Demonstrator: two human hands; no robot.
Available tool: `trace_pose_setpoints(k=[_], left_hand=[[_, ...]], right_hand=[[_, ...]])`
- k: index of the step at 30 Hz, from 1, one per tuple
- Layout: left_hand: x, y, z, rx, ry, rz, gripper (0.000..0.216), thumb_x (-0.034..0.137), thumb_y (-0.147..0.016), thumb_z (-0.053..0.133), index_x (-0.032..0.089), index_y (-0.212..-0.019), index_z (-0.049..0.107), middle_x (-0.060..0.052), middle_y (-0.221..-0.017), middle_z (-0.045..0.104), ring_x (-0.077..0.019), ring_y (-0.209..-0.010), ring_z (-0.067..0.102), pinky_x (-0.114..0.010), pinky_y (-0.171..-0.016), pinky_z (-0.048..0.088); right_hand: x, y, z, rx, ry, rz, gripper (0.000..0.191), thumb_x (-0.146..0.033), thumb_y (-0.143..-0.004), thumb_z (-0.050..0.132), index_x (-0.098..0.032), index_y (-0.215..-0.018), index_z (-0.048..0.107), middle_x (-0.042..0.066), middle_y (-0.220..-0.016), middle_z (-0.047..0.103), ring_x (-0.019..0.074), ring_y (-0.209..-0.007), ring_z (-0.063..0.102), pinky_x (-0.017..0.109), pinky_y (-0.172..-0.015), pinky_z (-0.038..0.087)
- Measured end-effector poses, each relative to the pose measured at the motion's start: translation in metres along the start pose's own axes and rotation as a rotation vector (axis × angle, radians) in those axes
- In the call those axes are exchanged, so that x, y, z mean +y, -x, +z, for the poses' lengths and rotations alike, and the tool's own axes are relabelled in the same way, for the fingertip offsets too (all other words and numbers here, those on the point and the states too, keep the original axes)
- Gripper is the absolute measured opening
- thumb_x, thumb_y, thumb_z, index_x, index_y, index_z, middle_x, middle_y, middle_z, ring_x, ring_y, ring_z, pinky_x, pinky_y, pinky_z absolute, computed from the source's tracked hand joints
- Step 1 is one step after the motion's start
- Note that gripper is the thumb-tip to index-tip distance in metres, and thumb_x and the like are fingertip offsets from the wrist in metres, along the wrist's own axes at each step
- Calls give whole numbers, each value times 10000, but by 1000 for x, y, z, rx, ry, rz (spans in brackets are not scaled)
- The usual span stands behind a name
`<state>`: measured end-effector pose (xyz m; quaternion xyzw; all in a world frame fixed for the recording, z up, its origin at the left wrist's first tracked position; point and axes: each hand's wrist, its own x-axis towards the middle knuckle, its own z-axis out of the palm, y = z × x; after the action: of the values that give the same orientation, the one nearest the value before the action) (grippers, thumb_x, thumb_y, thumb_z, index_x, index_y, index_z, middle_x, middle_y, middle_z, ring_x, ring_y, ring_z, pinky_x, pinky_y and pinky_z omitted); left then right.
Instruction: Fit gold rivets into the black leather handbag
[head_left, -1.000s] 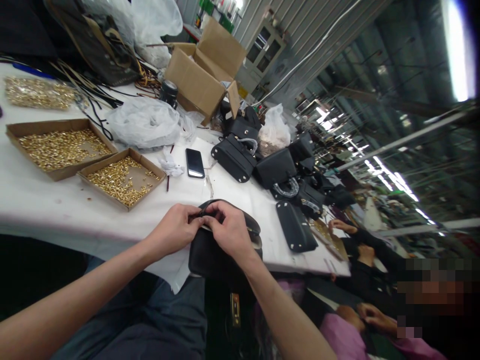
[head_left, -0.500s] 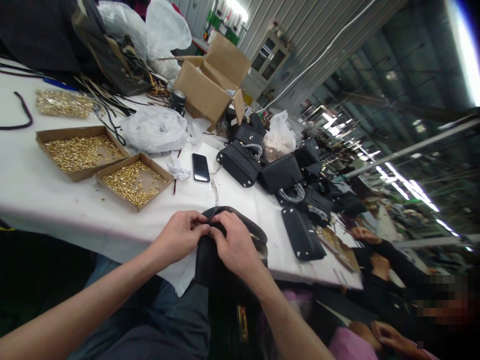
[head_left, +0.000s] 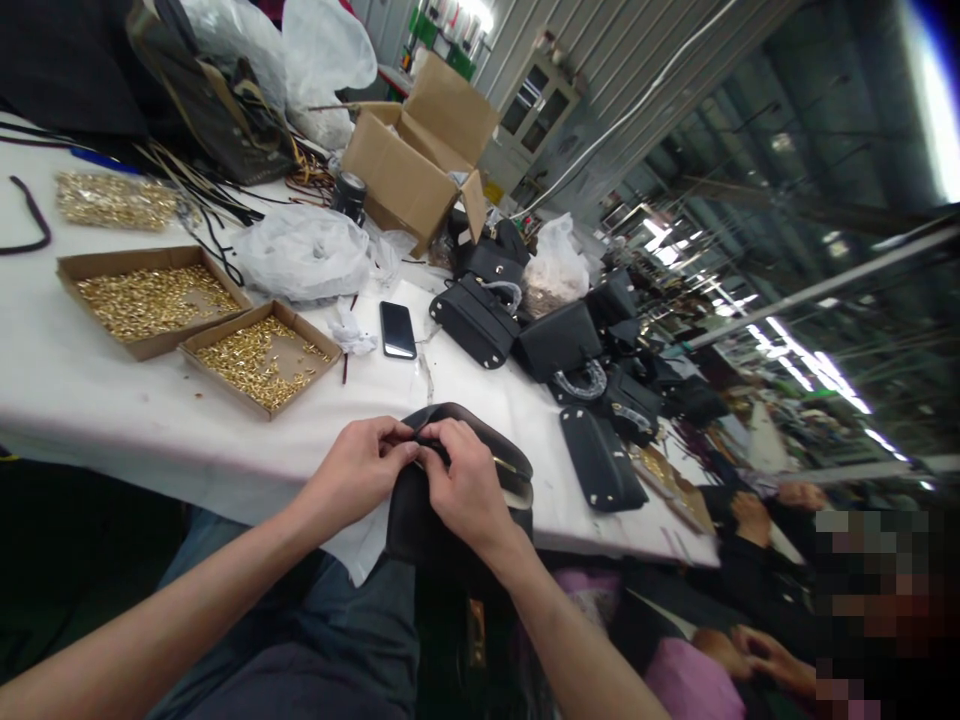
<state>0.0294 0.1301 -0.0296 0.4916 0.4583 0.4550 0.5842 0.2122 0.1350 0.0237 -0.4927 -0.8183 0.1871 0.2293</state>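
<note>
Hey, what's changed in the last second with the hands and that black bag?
Hardly anything. The left hand and right hand stay pinched on the top edge of the black handbag at the table edge; nothing taken up or let go. The phone and the trays of gold fittings lie as before.

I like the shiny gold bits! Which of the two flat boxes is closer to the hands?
The flat box nearer the phone, with more bare cardboard showing; the fuller box lies farther left.
</note>
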Motion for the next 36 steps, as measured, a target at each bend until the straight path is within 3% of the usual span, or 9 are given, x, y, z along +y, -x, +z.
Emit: trace_pose_setpoints(k=[7,15,20,24,26,28,31,34,36], left_hand=[[1,2,5,27,-14,-66,424,516,-909,790,173,-1158,801,-101,-1114,842,-295,-1024,789,-390,-930,599],[0,8,7,23,-212,-29,589,704,-896,748,221,-1233,767,-90,-1190,823,-322,-1058,784,-417,-905,649],[-6,15,21,69,-367,208,724,601,-935,765,292,-1562,579,-107,-1493,668,-350,-1331,678,-471,-1011,664],[-2,16,28,58,-436,345,646,474,-1049,648,378,-1663,471,-85,-1579,574,-326,-1473,569,-528,-1225,543],[1,15,28,34,-457,342,630,433,-1080,600,401,-1687,437,-78,-1571,569,-307,-1476,561,-529,-1272,496],[3,14,28,28,-482,329,647,408,-1091,574,407,-1712,391,-79,-1574,563,-300,-1482,554,-526,-1285,479],[6,12,30,46,-542,305,591,421,-1084,577,380,-1665,476,-86,-1556,571,-312,-1463,564,-522,-1259,495],[15,11,34,75,-654,270,475,482,-1054,608,327,-1503,637,-88,-1490,616,-323,-1343,640,-478,-1121,578],[28,9,36,83,-791,226,383,497,-1066,572,304,-1368,709,-77,-1409,666,-302,-1180,710,-443,-994,605]], right_hand=[[1,0,-9,-24,56,-38,158,-121,-1034,603,-234,-1112,682,91,-1117,728,287,-1092,653,439,-991,540],[15,7,-12,15,94,-140,126,-176,-1019,627,-232,-1109,695,80,-1108,750,270,-1051,659,426,-975,543],[23,7,-10,38,109,-115,85,-203,-1029,667,-227,-1100,709,65,-1102,762,255,-1047,672,413,-978,534],[26,5,-20,-12,56,-102,97,-231,-1046,730,-245,-1142,730,54,-1163,778,254,-1104,692,415,-1023,535],[27,7,-32,-41,33,-148,181,-210,-1047,739,-264,-1219,731,53,-1259,775,266,-1199,688,437,-1101,521],[29,12,-47,-33,57,-139,385,-151,-1031,732,-285,-1388,682,63,-1388,740,284,-1310,658,460,-1166,501],[35,26,-65,-3,241,31,630,-65,-983,715,-281,-1555,566,102,-1406,726,314,-1238,692,461,-1054,553],[45,38,-75,-65,554,202,433,27,-941,649,-196,-1310,692,133,-1140,775,312,-966,721,439,-839,529],[52,43,-79,-128,696,192,309,59,-933,598,-172,-1101,716,140,-1031,766,314,-943,702,443,-835,487]])
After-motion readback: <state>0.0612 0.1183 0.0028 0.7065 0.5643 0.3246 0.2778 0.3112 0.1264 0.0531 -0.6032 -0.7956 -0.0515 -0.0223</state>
